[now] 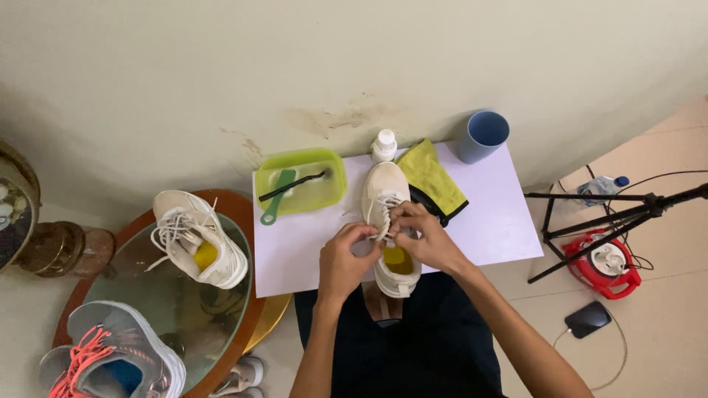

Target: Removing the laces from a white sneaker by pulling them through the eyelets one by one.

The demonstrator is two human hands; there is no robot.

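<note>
Head view: I see my left hand [345,254] and right hand [424,234] both pinching laces [384,221] on the white shoe [389,193], right of the green tub [335,166].

A white sneaker [389,221] lies on the white bench [494,221], near its middle, toe pointing to the far side and heel toward the near edge. Its white laces [385,203] are loose and partly threaded, and a yellow insole shows inside the opening.
</note>
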